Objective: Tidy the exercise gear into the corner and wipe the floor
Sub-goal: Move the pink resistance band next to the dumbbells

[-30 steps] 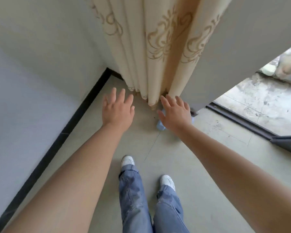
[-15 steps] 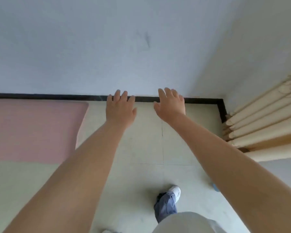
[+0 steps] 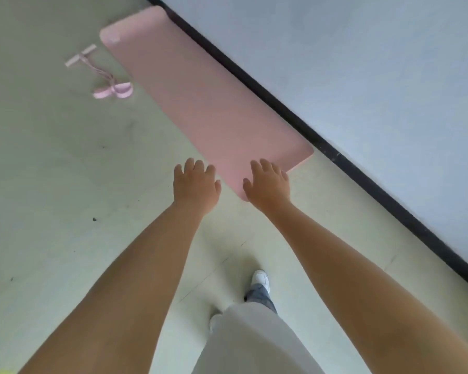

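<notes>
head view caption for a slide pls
Both empty hands, left hand and right hand, reach toward a flat pink yoga mat beside a pedal resistance band.

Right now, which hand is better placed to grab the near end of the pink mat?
The right hand: it overlaps the pink mat at its near edge, while the left hand hangs beside it over bare floor.

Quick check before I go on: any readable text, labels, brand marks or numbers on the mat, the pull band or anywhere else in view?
None readable. The pink mat has a pale patch near its far corner, too blurred to tell if it is a logo. The pink pull band, floor and wall show no writing.
</notes>
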### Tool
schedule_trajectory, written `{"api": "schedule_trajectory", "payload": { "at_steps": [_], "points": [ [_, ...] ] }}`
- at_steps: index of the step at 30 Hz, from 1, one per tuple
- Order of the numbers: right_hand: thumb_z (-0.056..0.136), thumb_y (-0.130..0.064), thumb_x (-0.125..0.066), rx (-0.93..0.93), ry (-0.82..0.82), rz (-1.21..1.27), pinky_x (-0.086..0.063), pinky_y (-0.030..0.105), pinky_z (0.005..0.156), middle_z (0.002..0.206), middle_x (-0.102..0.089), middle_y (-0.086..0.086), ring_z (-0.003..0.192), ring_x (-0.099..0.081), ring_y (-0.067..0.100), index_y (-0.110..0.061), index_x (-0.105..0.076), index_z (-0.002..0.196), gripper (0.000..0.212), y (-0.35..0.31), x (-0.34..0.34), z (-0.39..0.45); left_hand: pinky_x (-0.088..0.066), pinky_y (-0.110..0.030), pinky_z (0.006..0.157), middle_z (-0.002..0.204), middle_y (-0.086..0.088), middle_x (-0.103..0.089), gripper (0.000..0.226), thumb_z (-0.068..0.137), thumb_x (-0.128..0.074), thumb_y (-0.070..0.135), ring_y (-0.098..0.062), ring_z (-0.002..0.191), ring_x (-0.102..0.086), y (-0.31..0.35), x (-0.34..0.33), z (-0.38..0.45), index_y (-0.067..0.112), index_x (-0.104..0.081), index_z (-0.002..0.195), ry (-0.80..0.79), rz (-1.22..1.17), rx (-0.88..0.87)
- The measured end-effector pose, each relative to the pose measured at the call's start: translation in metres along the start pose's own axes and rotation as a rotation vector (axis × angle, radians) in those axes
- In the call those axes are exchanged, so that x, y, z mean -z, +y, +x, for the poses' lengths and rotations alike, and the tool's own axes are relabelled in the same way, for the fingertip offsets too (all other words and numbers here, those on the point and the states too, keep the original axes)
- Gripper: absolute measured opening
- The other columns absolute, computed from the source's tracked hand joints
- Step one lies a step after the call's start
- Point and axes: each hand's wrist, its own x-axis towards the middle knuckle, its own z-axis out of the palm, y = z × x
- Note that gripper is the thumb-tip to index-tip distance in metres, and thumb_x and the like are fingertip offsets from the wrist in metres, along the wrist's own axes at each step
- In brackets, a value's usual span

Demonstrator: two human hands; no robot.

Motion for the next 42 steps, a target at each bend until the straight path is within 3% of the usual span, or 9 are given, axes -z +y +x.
{"api": "schedule_trajectory", "payload": {
  "at_steps": [6,14,20,25,42],
  "points": [
    [0.097,-0.027,-0.039,0.185,-0.062,-0.025,-0.028,0.036,0.107,0.143,-0.039,0.007,0.135,-0.032,0.027,-0.007,-0.043,0.131,0.040,-0.129,-0.036,0.113,-0.029,-0.039,0.107,0.137,-0.010,-0.047,0.041,0.100,-0.031,0.031,-0.027,0.131,-0.036,-0.137,-0.015,0.062,0.010,-0.047,0.131,-0.049,-0.057,0.190],
    [0.097,-0.026,-0.039,0.337,-0.212,-0.072,-0.031,0.035,0.105,0.142,-0.039,0.007,0.133,-0.034,0.026,-0.007,-0.042,0.132,0.040,-0.274,-0.039,0.294,-0.031,-0.038,0.107,0.137,-0.010,-0.047,0.041,0.100,-0.031,0.030,-0.026,0.130,-0.038,-0.296,0.012,0.207,0.009,-0.046,0.131,-0.147,-0.122,0.403],
    [0.096,-0.025,-0.038,0.378,-0.303,-0.137,-0.033,0.036,0.104,0.138,-0.044,0.008,0.130,-0.038,0.026,-0.007,-0.042,0.132,0.040,-0.365,-0.030,0.405,-0.034,-0.036,0.102,0.134,-0.009,-0.049,0.039,0.100,-0.031,0.030,-0.026,0.127,-0.041,-0.394,0.026,0.293,0.009,-0.047,0.129,-0.213,-0.173,0.447],
    [0.097,-0.024,-0.038,0.402,-0.253,-0.135,-0.033,0.035,0.105,0.139,-0.046,0.008,0.130,-0.039,0.025,-0.006,-0.042,0.133,0.040,-0.449,-0.018,0.517,-0.037,-0.035,0.099,0.132,-0.009,-0.051,0.039,0.100,-0.030,0.029,-0.026,0.125,-0.043,-0.492,0.040,0.387,0.008,-0.047,0.129,-0.222,-0.199,0.456],
    [0.096,-0.024,-0.040,0.211,-0.304,-0.071,-0.035,0.039,0.107,0.141,-0.045,0.011,0.131,-0.039,0.028,-0.006,-0.041,0.136,0.043,-0.685,-0.005,0.856,-0.033,-0.038,0.103,0.133,-0.012,-0.051,0.039,0.099,-0.034,0.029,-0.029,0.127,-0.042,-0.803,0.115,0.689,0.005,-0.049,0.127,-0.272,-0.115,0.392]
  ]
}}
